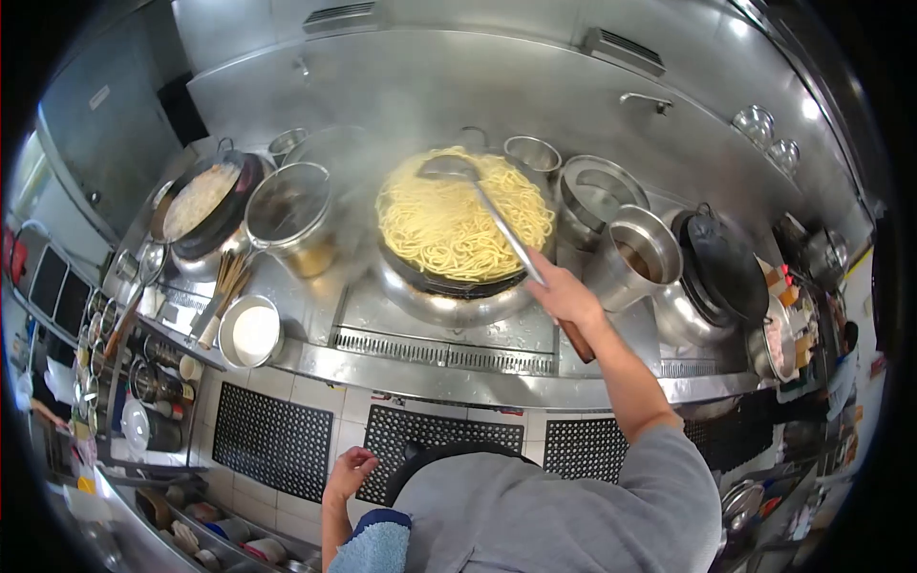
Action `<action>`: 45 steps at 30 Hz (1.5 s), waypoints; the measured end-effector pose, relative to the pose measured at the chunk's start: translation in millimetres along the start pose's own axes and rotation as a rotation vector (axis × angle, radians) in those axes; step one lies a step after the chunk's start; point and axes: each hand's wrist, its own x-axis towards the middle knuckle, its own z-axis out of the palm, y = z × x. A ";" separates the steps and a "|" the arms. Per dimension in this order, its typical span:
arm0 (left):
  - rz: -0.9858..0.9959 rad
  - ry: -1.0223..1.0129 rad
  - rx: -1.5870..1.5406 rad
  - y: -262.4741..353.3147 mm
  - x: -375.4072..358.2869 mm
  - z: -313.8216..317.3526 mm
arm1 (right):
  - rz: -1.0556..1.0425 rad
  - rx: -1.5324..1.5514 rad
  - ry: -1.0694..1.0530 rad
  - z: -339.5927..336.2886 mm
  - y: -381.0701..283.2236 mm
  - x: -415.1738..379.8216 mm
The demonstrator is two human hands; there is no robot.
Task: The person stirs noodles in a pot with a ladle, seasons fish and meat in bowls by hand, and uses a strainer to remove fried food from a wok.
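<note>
My right hand (570, 294) grips the long metal handle of a wok ladle (501, 225) with a wooden end. The ladle's head lies on the far left part of a big heap of yellow noodles (468, 224). The noodles fill a dark wok (449, 285) on the middle burner, with steam around them. At my left side, near my waist, my left hand (351, 471) hangs away from the stove, holding nothing, its fingers loosely bent and apart. A blue towel (373, 544) lies by my left forearm.
Left of the noodles are a strainer-topped pot (289, 212), a wok with pale food (202, 202) and a pot of white contents (255, 330). To the right stand a tall metal pot (633, 258) and a black wok (721, 263). Black mats (272, 439) cover the floor.
</note>
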 end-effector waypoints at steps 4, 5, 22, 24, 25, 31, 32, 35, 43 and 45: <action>0.151 -0.286 -0.259 84.9 -21.9 14.0 | 0.123 0.294 -0.229 -1.0 -17.9 7.8; 0.214 -0.360 -0.316 110.2 -35.4 18.2 | 0.112 0.337 -0.184 -2.9 -13.2 4.2; 0.888 -1.133 -1.101 164.7 -119.6 61.0 | 0.443 -0.443 0.441 -126.2 184.2 -143.6; 0.976 -1.175 -0.785 177.7 -134.1 57.9 | 0.004 -0.726 0.571 -123.5 260.2 -148.0; 1.098 -1.190 -0.719 191.3 -137.3 60.1 | 0.495 -0.162 0.393 -130.4 156.9 -149.8; 0.980 -0.967 -0.246 237.9 -171.7 55.8 | 0.579 0.233 0.320 -144.2 178.3 -150.0; 0.902 -0.965 -0.214 235.1 -172.6 49.5 | 0.604 0.213 0.315 -145.6 172.6 -147.3; 1.006 -0.879 -0.204 231.8 -172.3 28.3 | 0.422 -0.286 0.380 -157.1 221.4 -147.0; 1.458 -0.102 -0.964 257.6 -212.3 -50.7 | 0.045 0.163 0.587 -36.2 -64.5 -122.8; 1.445 -0.197 -1.201 245.7 -220.6 -67.4 | -0.060 0.193 0.343 39.3 -161.7 -111.3</action>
